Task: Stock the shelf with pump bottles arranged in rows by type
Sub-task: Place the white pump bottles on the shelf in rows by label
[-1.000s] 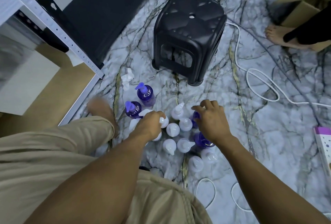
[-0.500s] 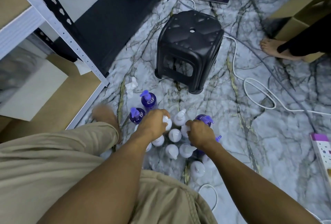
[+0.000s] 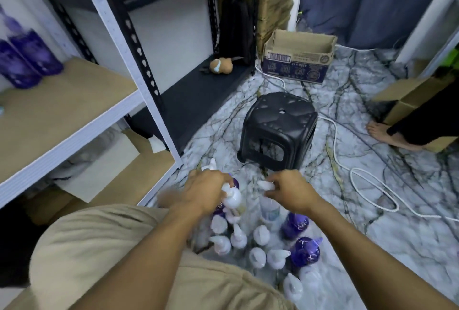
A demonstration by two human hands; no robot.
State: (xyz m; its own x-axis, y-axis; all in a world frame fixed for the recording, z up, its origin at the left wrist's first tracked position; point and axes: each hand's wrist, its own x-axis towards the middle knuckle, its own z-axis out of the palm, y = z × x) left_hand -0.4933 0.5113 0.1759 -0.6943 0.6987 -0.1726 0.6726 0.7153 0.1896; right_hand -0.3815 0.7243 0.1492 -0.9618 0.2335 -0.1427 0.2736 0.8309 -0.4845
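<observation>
Your left hand (image 3: 205,191) curled round a white bottle (image 3: 232,198), right hand (image 3: 291,193) pinching a clear bottle (image 3: 269,209) by its pump, other bottles (image 3: 258,256) beneath your grips

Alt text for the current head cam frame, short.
Left hand grips a white bottle, right hand a clear bottle, over a cluster of white and purple pump bottles on the marbled floor. Black stool beyond; purple bottles on the shelf at left.

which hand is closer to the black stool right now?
Right. The right hand is just in front of the stool, holding a clear bottle by its pump; the left hand is farther left, toward the shelf, gripping a white bottle.
</observation>
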